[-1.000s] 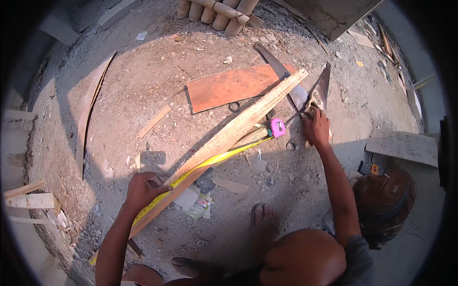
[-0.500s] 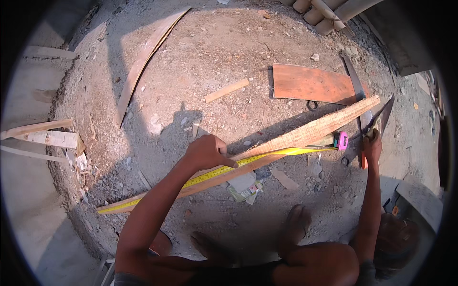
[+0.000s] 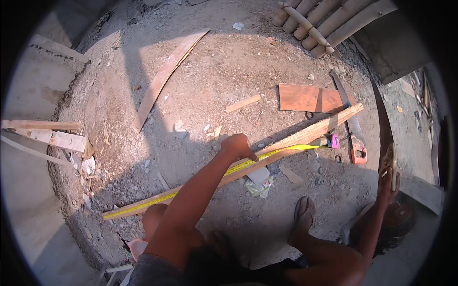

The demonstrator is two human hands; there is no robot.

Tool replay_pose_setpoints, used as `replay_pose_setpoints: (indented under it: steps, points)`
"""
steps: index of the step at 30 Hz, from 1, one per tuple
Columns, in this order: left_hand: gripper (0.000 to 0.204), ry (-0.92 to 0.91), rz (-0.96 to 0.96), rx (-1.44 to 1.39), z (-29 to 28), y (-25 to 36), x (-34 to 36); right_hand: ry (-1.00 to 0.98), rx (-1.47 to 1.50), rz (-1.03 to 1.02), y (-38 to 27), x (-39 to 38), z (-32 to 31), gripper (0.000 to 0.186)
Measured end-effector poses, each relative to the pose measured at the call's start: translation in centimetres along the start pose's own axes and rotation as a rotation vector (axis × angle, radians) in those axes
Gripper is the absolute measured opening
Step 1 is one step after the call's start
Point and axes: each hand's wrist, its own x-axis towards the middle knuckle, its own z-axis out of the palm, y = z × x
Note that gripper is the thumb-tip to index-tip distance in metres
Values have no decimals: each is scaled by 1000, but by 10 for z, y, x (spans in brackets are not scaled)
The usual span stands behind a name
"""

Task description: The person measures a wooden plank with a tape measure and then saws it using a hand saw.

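Observation:
My left hand (image 3: 237, 148) grips the long pale wooden plank (image 3: 329, 119), its thumb resting by the yellow measuring tape (image 3: 143, 205) stretched along the wood. The tape's pink case (image 3: 334, 141) lies toward the plank's far end. At the right, my right hand (image 3: 386, 183) is closed round the brass-coloured handle of a handsaw (image 3: 383, 114), whose dark blade points away from me. A second saw (image 3: 359, 153), with an orange handle, lies beside the tape case, its blade reaching back past an orange board (image 3: 303, 98).
Bamboo poles (image 3: 312, 26) lie at the top. A curved board (image 3: 167, 76) and small offcut (image 3: 242, 103) are on the rubble ground (image 3: 210, 76). Wood pieces (image 3: 52, 136) sit by a concrete wall (image 3: 36, 181) at left. A grey board (image 3: 422, 195) and brown bag (image 3: 396, 224) are at right.
My right hand has drawn the brass-handled saw rightward, away from the orange-handled one, whose handle is now exposed. My left hand remains on the plank, while the view has shifted.

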Motion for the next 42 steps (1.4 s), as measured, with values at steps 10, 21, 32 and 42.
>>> replay_pose_setpoints:
  steps: [10,21,32,42]
  points:
    - [76,89,63,-7,4,30,-8,-421,-321,158,-358,-203,-103,43]
    - [69,97,8,267,-8,58,-17,-825,-245,27,-230,-329,0,26]
    - [71,134,-100,323,-9,69,-25,-648,-155,112,-131,-350,55,26]
    - [66,175,-130,339,-8,77,-24,-617,-103,176,-115,-349,53,27]
